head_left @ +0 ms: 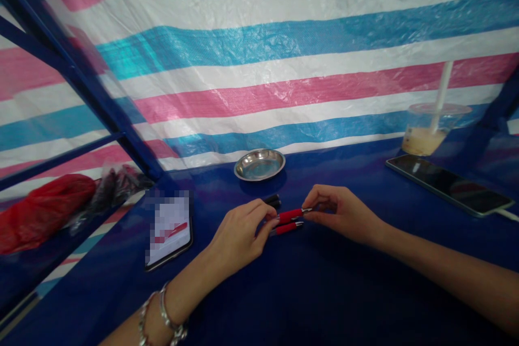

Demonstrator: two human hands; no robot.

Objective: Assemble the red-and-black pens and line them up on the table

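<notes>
A red pen (290,216) with a silver tip is held level between both hands, just above the blue table. My left hand (244,231) pinches its left end between thumb and fingers. At the pen's silver end, the thumb and fingertips of my right hand (339,211) are closed on it. Just below it lies a second red pen (288,228), its left part hidden by my left hand. A black pen-like piece (273,200) rests behind my left fingers, partly covered by them.
A shallow metal dish (260,165) stands at the back. On the left lies a phone (172,230) with a lit, partly blurred screen. To the right are a dark phone (450,184) with a white cable and a plastic cup (425,138) with a straw. A blue metal frame (117,130) borders the left side.
</notes>
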